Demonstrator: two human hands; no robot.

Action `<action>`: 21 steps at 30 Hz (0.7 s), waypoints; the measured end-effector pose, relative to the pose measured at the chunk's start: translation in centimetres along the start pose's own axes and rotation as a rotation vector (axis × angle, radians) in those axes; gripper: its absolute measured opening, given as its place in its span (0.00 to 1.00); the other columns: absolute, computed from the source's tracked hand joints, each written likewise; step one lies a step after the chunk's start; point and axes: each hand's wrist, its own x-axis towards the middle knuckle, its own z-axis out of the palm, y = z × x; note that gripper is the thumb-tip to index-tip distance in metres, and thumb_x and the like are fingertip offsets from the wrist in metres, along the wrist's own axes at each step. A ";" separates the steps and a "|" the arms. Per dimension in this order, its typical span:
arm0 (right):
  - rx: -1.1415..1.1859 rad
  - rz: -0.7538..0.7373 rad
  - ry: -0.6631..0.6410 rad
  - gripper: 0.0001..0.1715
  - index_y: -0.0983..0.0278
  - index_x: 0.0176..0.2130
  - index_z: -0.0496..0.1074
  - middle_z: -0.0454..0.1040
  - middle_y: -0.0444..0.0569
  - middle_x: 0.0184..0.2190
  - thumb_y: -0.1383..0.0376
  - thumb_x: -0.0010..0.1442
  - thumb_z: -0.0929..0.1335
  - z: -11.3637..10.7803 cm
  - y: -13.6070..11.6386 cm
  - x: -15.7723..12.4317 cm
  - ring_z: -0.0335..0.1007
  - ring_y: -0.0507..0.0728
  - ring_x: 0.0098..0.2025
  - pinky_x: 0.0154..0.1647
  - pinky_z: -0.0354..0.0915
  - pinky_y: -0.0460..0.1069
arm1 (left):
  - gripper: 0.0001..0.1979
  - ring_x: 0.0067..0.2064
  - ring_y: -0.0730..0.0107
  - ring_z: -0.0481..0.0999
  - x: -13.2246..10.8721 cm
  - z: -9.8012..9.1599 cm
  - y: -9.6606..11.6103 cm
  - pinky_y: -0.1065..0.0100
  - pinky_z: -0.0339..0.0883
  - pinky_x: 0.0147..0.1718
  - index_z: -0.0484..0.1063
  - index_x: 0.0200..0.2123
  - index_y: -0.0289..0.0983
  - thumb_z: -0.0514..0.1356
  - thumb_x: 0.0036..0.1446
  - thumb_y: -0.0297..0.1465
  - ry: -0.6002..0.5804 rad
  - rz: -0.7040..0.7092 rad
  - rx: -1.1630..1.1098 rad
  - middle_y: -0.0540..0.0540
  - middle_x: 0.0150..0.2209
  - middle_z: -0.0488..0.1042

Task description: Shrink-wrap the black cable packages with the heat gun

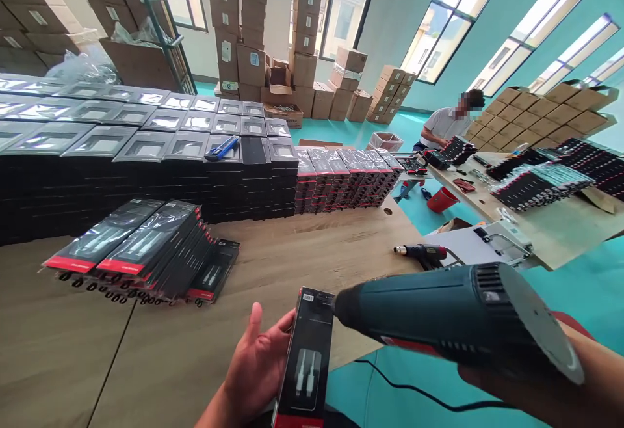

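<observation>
My left hand (258,363) supports a slim black cable box (308,340) with a red lower end and two white plugs pictured on its face. The fingers reach behind the box, and the thumb stands away from it. My right hand (517,386) grips a dark green heat gun (419,307), partly hidden behind the tool's body. The gun's nozzle points left at the upper end of the box, very near it. A pile of similar wrapped cable boxes (151,239) lies on the wooden table (273,249) to the left.
Long stacks of black window boxes (160,145) line the table's back, with a blue utility knife (221,148) on top. Wrapped boxes (341,177) stand beside them. A second heat gun (422,252) lies at the right edge. A person (451,122) works at another table.
</observation>
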 end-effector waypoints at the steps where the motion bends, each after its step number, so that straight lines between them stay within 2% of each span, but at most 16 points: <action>1: 0.031 -0.010 -0.045 0.13 0.41 0.36 0.79 0.83 0.37 0.23 0.41 0.56 0.73 -0.1 -0.4 0.4 0.79 0.65 0.22 0.14 0.76 0.52 | 0.45 0.60 0.47 0.78 0.1 0.0 0.0 0.53 0.60 0.63 0.74 0.64 0.34 0.41 0.68 0.62 -0.009 -0.001 -0.004 0.34 0.58 0.80; 2: 0.048 -0.025 -0.089 0.11 0.42 0.36 0.79 0.83 0.36 0.24 0.42 0.58 0.73 -0.2 -0.9 0.9 0.79 0.64 0.23 0.18 0.77 0.51 | 0.45 0.61 0.48 0.77 0.1 0.0 0.1 0.53 0.60 0.64 0.74 0.64 0.34 0.40 0.68 0.62 -0.016 -0.001 -0.009 0.34 0.59 0.80; 5: 0.114 -0.074 -0.163 0.12 0.43 0.43 0.80 0.87 0.36 0.33 0.45 0.61 0.73 -0.6 -2.3 2.2 0.82 0.62 0.30 0.33 0.82 0.50 | 0.46 0.62 0.49 0.77 0.2 0.0 0.4 0.54 0.59 0.65 0.73 0.65 0.35 0.39 0.68 0.63 -0.036 -0.012 -0.022 0.35 0.62 0.78; 10: 0.131 0.073 -0.105 0.19 0.37 0.47 0.79 0.88 0.36 0.41 0.42 0.56 0.74 -1.2 -3.1 2.3 0.85 0.68 0.39 0.41 0.83 0.55 | 0.48 0.62 0.48 0.77 0.1 0.3 0.8 0.53 0.58 0.65 0.73 0.66 0.34 0.37 0.67 0.63 -0.061 -0.014 -0.025 0.33 0.61 0.78; 13: 0.131 -0.109 -0.158 0.17 0.36 0.50 0.79 0.86 0.35 0.49 0.45 0.59 0.74 -1.0 -3.8 2.6 0.84 0.67 0.46 0.51 0.81 0.56 | 0.48 0.61 0.49 0.77 0.0 0.4 1.0 0.55 0.60 0.64 0.72 0.66 0.32 0.36 0.68 0.63 -0.072 -0.004 -0.021 0.32 0.61 0.78; 15: 0.102 -0.209 -0.145 0.18 0.38 0.51 0.79 0.87 0.38 0.48 0.48 0.61 0.74 -0.9 -3.8 2.8 0.84 0.66 0.46 0.51 0.81 0.55 | 0.48 0.61 0.49 0.77 -0.1 0.3 1.2 0.55 0.60 0.64 0.72 0.65 0.31 0.36 0.68 0.63 -0.083 0.005 -0.028 0.32 0.61 0.78; 19: 0.004 -0.080 0.019 0.20 0.42 0.46 0.82 0.87 0.44 0.30 0.46 0.53 0.76 -1.1 -2.6 2.2 0.84 0.73 0.40 0.38 0.84 0.59 | 0.46 0.62 0.49 0.77 -0.3 -0.4 1.6 0.55 0.60 0.64 0.74 0.64 0.33 0.38 0.68 0.63 -0.057 0.031 -0.067 0.34 0.60 0.79; 21: -0.012 -0.057 0.038 0.23 0.43 0.45 0.83 0.86 0.47 0.30 0.42 0.49 0.76 -1.0 -2.6 1.8 0.84 0.75 0.41 0.33 0.84 0.60 | 0.46 0.60 0.49 0.78 -0.2 -0.5 1.7 0.54 0.61 0.63 0.74 0.63 0.33 0.39 0.68 0.63 -0.038 0.052 -0.070 0.33 0.59 0.80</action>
